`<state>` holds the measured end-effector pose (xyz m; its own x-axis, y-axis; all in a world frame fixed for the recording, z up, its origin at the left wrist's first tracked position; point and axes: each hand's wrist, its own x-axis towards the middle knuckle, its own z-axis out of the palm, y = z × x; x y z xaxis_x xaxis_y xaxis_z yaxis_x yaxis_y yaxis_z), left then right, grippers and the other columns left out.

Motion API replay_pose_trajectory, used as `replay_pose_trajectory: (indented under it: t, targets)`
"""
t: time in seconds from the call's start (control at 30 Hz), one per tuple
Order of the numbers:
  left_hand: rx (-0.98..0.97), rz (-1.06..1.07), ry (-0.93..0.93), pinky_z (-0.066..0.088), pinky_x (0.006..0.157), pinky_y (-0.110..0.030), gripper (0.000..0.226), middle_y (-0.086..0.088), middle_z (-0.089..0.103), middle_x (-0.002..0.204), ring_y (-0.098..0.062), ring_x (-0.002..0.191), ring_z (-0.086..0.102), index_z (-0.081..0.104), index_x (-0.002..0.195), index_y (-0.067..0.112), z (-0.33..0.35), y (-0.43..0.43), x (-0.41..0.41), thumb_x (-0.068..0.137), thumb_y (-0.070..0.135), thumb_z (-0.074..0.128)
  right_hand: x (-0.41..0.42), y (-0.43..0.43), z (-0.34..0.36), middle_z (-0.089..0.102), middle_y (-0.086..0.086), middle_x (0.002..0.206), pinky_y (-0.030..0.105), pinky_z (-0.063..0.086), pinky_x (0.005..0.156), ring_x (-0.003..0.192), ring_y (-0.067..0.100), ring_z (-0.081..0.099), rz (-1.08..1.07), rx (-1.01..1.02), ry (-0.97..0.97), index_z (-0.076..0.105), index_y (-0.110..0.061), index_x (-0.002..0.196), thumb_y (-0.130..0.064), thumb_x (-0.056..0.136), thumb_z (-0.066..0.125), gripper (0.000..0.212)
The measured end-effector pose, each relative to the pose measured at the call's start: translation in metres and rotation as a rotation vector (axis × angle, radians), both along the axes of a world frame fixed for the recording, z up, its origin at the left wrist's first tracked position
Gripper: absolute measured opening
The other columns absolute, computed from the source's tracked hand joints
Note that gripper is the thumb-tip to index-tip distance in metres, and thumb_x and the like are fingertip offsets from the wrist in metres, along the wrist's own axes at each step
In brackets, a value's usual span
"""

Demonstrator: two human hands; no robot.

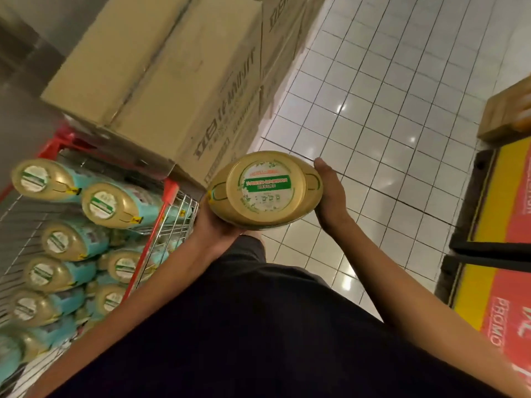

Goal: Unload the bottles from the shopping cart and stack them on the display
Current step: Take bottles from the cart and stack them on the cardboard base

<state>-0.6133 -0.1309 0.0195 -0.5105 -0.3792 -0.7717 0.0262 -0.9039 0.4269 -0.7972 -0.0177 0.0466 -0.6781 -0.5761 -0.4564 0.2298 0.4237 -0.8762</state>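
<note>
A bottle [265, 191] with a wide gold cap and a green-and-white label faces the camera, held between both hands above the tiled floor. My left hand [214, 225] cups it from below and the left, fingers curled under it. My right hand [330, 196] presses flat against its right side. The wire shopping cart [163, 225] with red trim stands at the left, holding several teal bottles [115, 208] with gold caps lying stacked. The display [494, 245], a yellow-and-red promo platform, lies at the right edge.
Large cardboard boxes [172, 81] are stacked behind the cart at upper left. Another cardboard box [505, 116] sits at the far right above the display. White tiled floor [388, 110] lies open between cart and display.
</note>
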Motion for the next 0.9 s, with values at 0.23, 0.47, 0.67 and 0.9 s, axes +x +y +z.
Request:
replay_pose_trajectory:
  t: [0.23,0.47,0.67,0.9]
  targets:
    - [-0.027,-0.102,0.056,0.063,0.081,-0.041,0.054,-0.014,0.067,0.131,-0.029,0.112,0.066,0.053,0.148,0.011,-0.018,-0.075,-0.108,0.109,0.044,0.036,-0.099,-0.053,-0.004,0.052,-0.014,0.049,0.029,0.044,0.07,0.051,-0.003,0.048,-0.056,-0.092,-0.029,0.06,-0.035,0.048,-0.046,0.101,0.034,0.061]
    - [-0.139,-0.11,0.065,0.063,0.081,-0.039,0.045,-0.005,0.075,0.121,-0.022,0.107,0.072,0.079,0.113,0.027,-0.015,-0.159,-0.204,0.096,0.054,0.047,-0.206,-0.147,0.005,0.061,-0.014,0.053,0.039,0.048,0.086,0.058,0.001,0.061,-0.077,-0.082,-0.08,0.066,-0.035,0.049,-0.057,0.097,0.038,0.06]
    - [-0.15,0.008,-0.028,0.045,0.11,-0.063,0.056,-0.016,0.067,0.136,-0.039,0.127,0.062,0.069,0.134,0.018,-0.008,-0.236,-0.24,0.098,0.056,0.048,-0.258,-0.247,0.012,0.073,-0.01,0.062,0.039,0.048,0.087,0.06,-0.005,0.042,0.114,-0.21,-0.103,0.077,-0.041,0.06,-0.064,0.099,0.039,0.058]
    - [-0.146,0.216,-0.15,0.063,0.08,-0.048,0.044,-0.002,0.077,0.12,-0.026,0.11,0.072,0.068,0.128,0.025,-0.002,-0.293,-0.269,0.111,0.044,0.032,-0.309,-0.363,0.001,0.067,-0.011,0.065,0.019,0.051,0.075,0.068,0.003,0.063,0.309,-0.127,-0.108,0.067,-0.036,0.058,-0.078,0.092,0.037,0.062]
